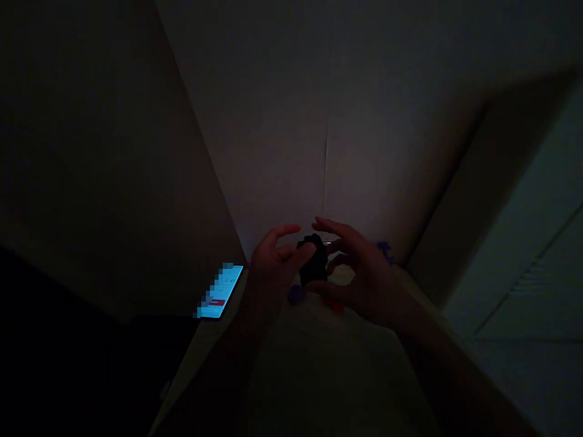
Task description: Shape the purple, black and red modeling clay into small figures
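Observation:
A small black object with a bumpy top (314,267) is held up between my hands; the dim light hides its kind. My left hand (273,264) grips it from the left, thumb pressed across its upper face and index finger stretched out. Around its right side curls my right hand (368,276), thumb at the lower edge, some fingertips at the side and the index finger raised. A thin shiny piece (327,243) shows by the top of the object. Below lie a purple piece (297,295) and a red piece (336,304), both partly hidden.
A lit phone (223,294) lies at the left edge of the pale tabletop (319,364). Another purple piece (385,252) sits behind my right hand. A wall (282,152) rises behind, and a pale panelled surface (523,273) stands at right.

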A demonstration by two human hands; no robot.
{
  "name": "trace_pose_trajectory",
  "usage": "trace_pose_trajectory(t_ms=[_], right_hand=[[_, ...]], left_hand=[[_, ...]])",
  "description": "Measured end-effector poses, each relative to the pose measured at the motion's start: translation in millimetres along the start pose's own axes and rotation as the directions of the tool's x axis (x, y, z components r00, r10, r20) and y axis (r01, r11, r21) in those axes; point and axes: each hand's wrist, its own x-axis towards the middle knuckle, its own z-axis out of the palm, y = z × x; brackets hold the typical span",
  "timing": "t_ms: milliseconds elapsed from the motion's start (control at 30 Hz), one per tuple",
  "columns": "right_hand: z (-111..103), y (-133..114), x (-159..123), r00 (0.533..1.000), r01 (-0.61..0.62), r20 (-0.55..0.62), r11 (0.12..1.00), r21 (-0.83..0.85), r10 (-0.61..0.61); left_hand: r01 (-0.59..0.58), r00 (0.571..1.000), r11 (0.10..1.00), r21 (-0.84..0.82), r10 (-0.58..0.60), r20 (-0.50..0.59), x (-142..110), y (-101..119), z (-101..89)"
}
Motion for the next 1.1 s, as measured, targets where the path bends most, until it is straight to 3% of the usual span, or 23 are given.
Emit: trace_pose_trajectory(t_ms=[200, 333, 400, 467, 567, 667, 767, 867, 1000, 1100], right_hand=[[-1.9, -3.0, 3.7, 0.995, 0.103, 0.016, 0.987, -0.126, -0.101], [-0.2, -1.3, 4.4, 0.995, 0.066, -0.071, 0.989, -0.134, -0.076], [0.4, 0.2, 4.2, 0.991, -0.014, -0.135, 0.998, -0.055, 0.006], [0.2, 1.4, 4.2, 0.981, -0.107, -0.153, 0.991, 0.077, 0.118], [-1.3, 1.4, 5.2, 0.96, -0.217, -0.121, 0.943, 0.251, 0.253], [-2.7, -1.0, 6.5, 0.941, -0.28, -0.071, 0.882, 0.379, 0.33], [-3.9, -2.7, 7.0, 0.939, -0.315, 0.011, 0.846, 0.43, 0.344], [-4.8, -1.0, 6.5, 0.95, -0.296, 0.032, 0.865, 0.405, 0.31], [-4.1, 3.1, 5.6, 0.971, -0.223, -0.001, 0.906, 0.36, 0.239], [-3.1, 4.6, 6.2, 0.97, -0.235, 0.037, 0.874, 0.425, 0.242]], left_hand=[[0.003, 0.999, 0.999, -0.041, -0.002, 0.04, -2.9, 4.2, 0.9], [-0.1, 0.995, 0.993, 0.065, 0.1, 0.011, -1.4, 8.4, -4.9], [-0.143, 0.99, 0.981, 0.129, 0.142, 0.014, -0.6, 10.0, -8.5], [-0.146, 0.987, 0.975, 0.167, 0.132, 0.093, -1.3, 11.0, -10.5], [-0.14, 0.969, 0.978, 0.158, 0.102, 0.227, -4.9, 11.5, -8.5], [-0.136, 0.968, 0.983, 0.127, 0.105, 0.227, -8.3, 11.7, -4.1], [-0.157, 0.977, 0.974, 0.166, 0.128, 0.173, -8.9, 11.9, -1.8], [-0.215, 0.972, 0.952, 0.217, 0.188, 0.139, -7.4, 10.2, -2.3], [-0.227, 0.968, 0.94, 0.254, 0.188, 0.167, -6.2, 5.4, -3.6], [-0.241, 0.962, 0.928, 0.283, 0.19, 0.195, -6.5, 3.5, -3.9]])
